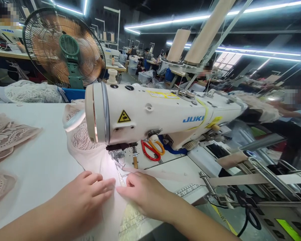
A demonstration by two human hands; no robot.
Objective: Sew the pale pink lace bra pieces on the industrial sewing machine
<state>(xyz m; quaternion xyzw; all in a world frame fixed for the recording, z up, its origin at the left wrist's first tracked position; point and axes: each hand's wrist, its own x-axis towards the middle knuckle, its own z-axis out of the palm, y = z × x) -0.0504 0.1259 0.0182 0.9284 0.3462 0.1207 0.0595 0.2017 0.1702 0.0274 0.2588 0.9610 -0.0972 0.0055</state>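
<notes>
A pale pink garment piece with lace panels [86,135] runs under the head of a white JUKI sewing machine [165,113]. My left hand [90,194] lies on its plain cloth just in front of the needle area, fingers stretched out. Close beside it, my right hand [147,194] has its fingers curled and pinched at the cloth's right edge. A narrow pale band [163,174] comes in from the right toward the presser foot, passing behind the right hand. The needle itself is hidden by the machine head.
Scissors with red and orange handles [152,152] lie under the machine arm. Lace pieces [7,135] rest at the left on the white table [50,147]. Behind stands a large fan [67,47]. A metal band feeder [223,190] is at the right; a person sits beyond.
</notes>
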